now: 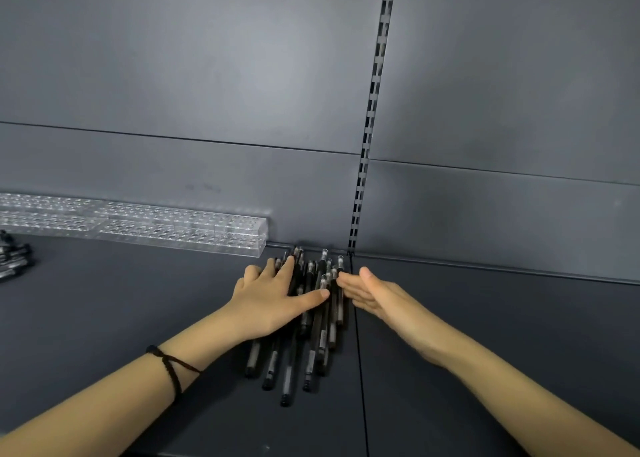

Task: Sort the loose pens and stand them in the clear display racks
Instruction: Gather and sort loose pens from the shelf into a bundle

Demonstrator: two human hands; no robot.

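Pens (pixel 322 335), loose pile: under left grip (pixel 273 300), splayed flat; right grip (pixel 370 293), fingers straight, touching pile's edge. Clear racks (pixel 180 234) left of grips.

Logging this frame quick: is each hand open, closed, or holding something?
Left hand: open, pressing flat on the pens.
Right hand: open, straight, edge against the pens, holding nothing.
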